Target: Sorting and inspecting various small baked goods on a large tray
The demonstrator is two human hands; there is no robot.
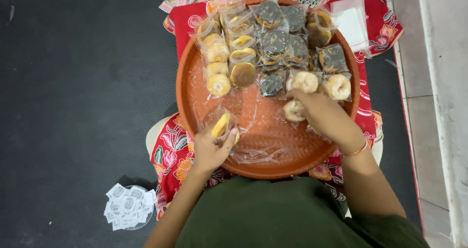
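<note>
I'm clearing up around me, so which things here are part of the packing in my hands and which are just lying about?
In use: left hand holding a yellow cookie in a clear bag; right hand on a pale cookie; orange tray; bagged cookies.
Lying about: small paper packets; stack of empty bags; patterned cloth.

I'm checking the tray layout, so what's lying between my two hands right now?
In the head view, between the left hand and right hand lie only empty clear plastic bags on the bare orange tray.

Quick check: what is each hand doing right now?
Left hand: closed on a yellow cookie in a clear plastic bag.
Right hand: fingers on a pale cookie in the round tray; grip unclear.
</note>
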